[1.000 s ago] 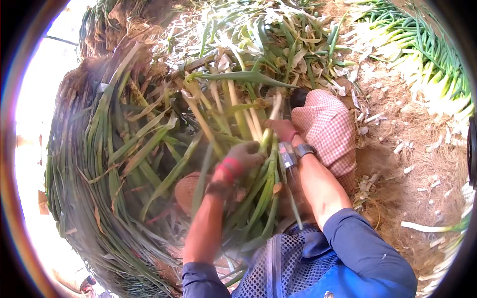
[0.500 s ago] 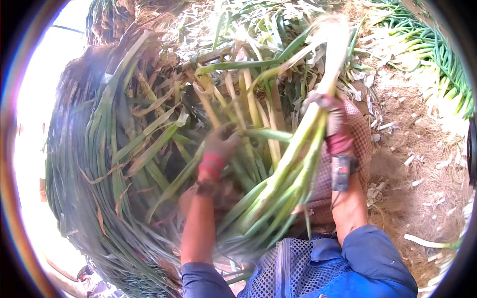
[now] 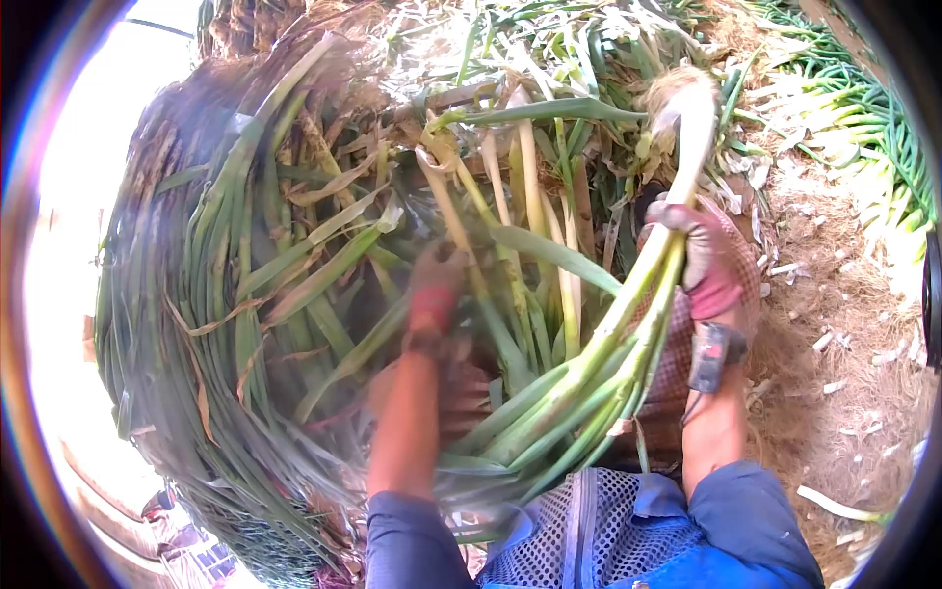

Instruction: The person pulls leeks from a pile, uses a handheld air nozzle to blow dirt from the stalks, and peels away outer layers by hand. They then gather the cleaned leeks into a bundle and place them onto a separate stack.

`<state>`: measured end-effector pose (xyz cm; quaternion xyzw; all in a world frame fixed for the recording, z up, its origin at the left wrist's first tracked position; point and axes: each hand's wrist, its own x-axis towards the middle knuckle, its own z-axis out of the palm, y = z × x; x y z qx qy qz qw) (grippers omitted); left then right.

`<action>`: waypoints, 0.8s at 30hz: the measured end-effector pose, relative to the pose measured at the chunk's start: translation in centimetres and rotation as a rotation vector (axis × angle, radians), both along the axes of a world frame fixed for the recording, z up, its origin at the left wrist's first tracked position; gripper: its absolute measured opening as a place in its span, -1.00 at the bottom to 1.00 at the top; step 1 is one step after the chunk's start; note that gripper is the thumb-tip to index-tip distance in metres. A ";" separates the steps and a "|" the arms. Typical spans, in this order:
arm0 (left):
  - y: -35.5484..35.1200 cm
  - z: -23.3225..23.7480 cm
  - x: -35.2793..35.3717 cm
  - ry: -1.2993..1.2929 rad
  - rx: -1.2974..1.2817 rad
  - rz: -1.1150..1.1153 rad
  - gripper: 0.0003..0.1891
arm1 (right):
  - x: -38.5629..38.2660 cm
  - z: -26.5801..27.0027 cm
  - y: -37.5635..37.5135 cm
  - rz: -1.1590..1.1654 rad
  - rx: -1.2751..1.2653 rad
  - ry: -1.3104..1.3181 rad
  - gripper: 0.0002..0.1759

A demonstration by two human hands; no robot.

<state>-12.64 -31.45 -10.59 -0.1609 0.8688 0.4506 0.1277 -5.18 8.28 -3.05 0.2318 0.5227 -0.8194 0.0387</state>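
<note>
as two hands work, one leek held

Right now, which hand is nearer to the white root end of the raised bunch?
Right. The right hand grips the bunch just below its white root end; the left hand is farther, among the piled stalks.

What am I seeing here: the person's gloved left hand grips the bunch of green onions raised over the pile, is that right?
Not quite: the head view shows the gloved right hand gripping the bunch of green onions raised over the pile. The left hand, blurred, is down among the stalks in the pile.
</note>
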 end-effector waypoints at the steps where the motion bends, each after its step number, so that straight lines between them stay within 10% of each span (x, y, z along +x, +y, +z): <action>1: -0.3 -0.8 -0.5 0.043 0.064 0.042 -0.53 | 0.3 1.6 0.5 -0.047 0.108 0.114 -0.63; 6: 5.4 4.2 -0.4 0.659 -0.408 -0.463 -0.36 | 2.9 6.5 8.3 -0.395 0.146 0.203 -0.69; 13: 17.0 9.1 10.0 -0.435 0.345 -1.299 -0.49 | 3.2 6.7 8.1 -0.394 0.122 0.209 -0.48; 19: 12.9 9.7 8.5 -0.512 0.524 -0.766 -0.52 | -0.5 3.7 0.6 0.091 0.184 0.016 -0.59; 24: 12.3 9.1 5.3 0.293 -0.153 -0.897 -0.46 | -1.5 -2.7 -4.2 0.294 -0.059 -0.069 -0.66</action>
